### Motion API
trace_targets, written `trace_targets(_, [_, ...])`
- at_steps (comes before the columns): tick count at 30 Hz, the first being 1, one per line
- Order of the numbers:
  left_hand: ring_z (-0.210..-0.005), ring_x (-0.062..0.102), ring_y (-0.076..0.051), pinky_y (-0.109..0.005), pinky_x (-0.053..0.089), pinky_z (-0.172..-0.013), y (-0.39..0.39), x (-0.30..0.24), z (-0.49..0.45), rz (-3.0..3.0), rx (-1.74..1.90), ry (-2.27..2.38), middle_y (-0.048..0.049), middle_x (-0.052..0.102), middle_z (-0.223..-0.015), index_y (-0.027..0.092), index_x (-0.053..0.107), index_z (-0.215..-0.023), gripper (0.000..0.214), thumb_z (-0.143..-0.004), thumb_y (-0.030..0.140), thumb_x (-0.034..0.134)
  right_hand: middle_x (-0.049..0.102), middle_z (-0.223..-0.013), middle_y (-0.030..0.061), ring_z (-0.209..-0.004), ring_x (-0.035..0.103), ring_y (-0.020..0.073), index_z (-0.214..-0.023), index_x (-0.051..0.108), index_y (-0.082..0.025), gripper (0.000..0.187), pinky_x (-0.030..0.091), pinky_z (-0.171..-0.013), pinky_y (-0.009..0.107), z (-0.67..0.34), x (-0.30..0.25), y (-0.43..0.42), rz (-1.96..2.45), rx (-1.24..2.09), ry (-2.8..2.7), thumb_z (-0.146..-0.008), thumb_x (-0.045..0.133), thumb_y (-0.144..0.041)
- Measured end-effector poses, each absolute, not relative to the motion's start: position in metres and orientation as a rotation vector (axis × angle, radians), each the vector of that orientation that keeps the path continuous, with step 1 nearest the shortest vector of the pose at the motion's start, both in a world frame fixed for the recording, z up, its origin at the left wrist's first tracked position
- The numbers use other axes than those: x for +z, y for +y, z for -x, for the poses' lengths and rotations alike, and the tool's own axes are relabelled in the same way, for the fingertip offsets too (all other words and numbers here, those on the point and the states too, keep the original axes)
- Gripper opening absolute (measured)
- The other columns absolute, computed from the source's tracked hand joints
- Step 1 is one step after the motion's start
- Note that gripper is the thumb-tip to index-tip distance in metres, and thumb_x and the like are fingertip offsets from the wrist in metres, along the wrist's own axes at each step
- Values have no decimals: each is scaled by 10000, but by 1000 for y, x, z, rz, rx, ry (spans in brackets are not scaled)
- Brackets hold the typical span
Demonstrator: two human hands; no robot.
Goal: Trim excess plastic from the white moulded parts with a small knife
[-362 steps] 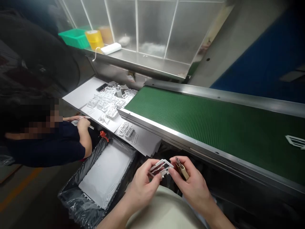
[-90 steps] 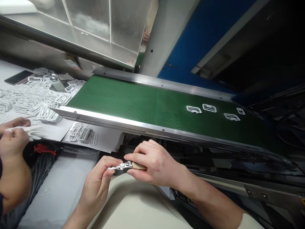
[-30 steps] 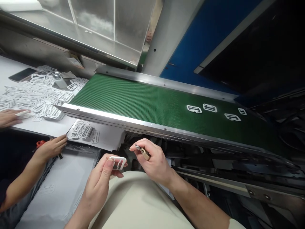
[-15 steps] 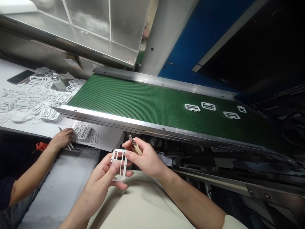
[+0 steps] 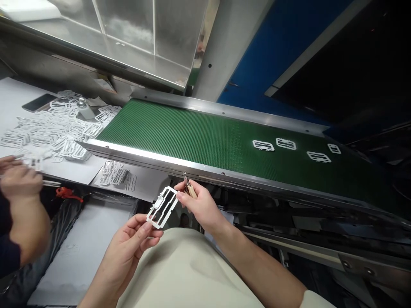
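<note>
A thin white plastic frame (image 5: 159, 202) with long slots is pinched at its lower end by the thumb and fingers of my left hand (image 5: 133, 239). My right hand (image 5: 202, 205) is closed around small nippers (image 5: 192, 191) with tan handles, their metal jaws pointing up. The right thumb and fingers also touch the upper right corner of the same frame. It is tilted, in front of my lap and below the conveyor's near rail. Part of the nippers is hidden in the right palm.
A green conveyor belt (image 5: 173, 132) with metal rails crosses ahead, carrying several white frames (image 5: 285, 144) at the right. More frames lie in a heap (image 5: 48, 128) on the left table, near a small bottle (image 5: 85, 109) and a phone (image 5: 39, 103). A co-worker's hands (image 5: 21, 182) are at far left, near red-handled pliers (image 5: 69, 194).
My left hand has slid down to the frame's lower end, and the frame is tilted more and better exposed. The co-worker's hand has moved left, away from the small pile.
</note>
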State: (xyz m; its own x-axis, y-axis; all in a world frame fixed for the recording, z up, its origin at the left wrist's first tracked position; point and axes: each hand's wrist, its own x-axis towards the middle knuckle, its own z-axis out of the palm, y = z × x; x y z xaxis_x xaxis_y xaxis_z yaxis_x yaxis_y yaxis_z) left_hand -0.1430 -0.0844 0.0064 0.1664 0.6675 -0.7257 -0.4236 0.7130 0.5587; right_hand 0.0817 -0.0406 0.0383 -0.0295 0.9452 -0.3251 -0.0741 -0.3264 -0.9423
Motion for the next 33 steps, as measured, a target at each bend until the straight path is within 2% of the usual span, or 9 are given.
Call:
trace_targets(3, [-731, 790, -148, -171, 685, -673, -85, -3, 147, -211, 795, 1164, -35, 809, -823, 190, 780, -938, 582, -537, 404, 1143, 595, -817, -43, -741, 513, 131, -1037, 721, -212, 231, 425, -695, 288, -80, 39, -41, 1368, 1523, -987, -917, 769, -403])
trace_targets(9, [-695, 742, -113, -147, 655, -675, -84, -8, 147, -248, 793, 1140, -37, 790, -788, 172, 770, -875, 503, -626, 456, 1103, 583, -788, -41, -734, 513, 140, -1033, 731, -215, 263, 434, -682, 289, -81, 38, -40, 1374, 1539, -970, -910, 786, -441])
trace_targets(13, [-789, 765, -135, -159, 662, -728, -82, -17, 147, -299, 844, 1173, -47, 799, -844, 154, 790, -891, 494, -664, 484, 1080, 677, -900, -15, -811, 586, 153, -1051, 745, -220, 261, 487, -798, 317, -82, 30, -39, 1447, 1499, -1040, -911, 800, -433])
trace_targets(17, [-809, 765, -132, -174, 669, -781, -81, -28, 153, -292, 890, 1237, -36, 809, -883, 161, 787, -921, 545, -627, 504, 1091, 754, -1051, 18, -970, 674, 200, -1118, 757, -223, 285, 524, -919, 349, -76, 18, -37, 1515, 1467, -1150, -917, 796, -422])
trace_targets(23, [-805, 771, -127, -181, 667, -787, -79, -34, 162, -271, 888, 1238, -11, 796, -876, 175, 766, -934, 504, -666, 462, 1081, 757, -1029, 14, -951, 672, 202, -1099, 757, -220, 270, 526, -904, 347, -66, 15, -31, 1559, 1470, -1166, -927, 775, -428])
trace_targets(28, [-803, 774, -133, -186, 668, -782, -77, -39, 167, -274, 896, 1233, -31, 805, -875, 165, 761, -930, 477, -687, 427, 1076, 746, -1003, 2, -930, 662, 200, -1094, 752, -234, 259, 515, -880, 345, -64, 11, -25, 1608, 1451, -1182, -925, 765, -430])
trace_targets(33, [-847, 782, -126, -182, 675, -810, -72, -69, 183, -237, 1011, 1309, -17, 793, -910, 180, 746, -987, 454, -715, 358, 1064, 718, -975, -15, -895, 634, 190, -1116, 748, -253, 264, 491, -854, 338, -67, 3, -24, 1657, 1453, -1201, -939, 753, -448])
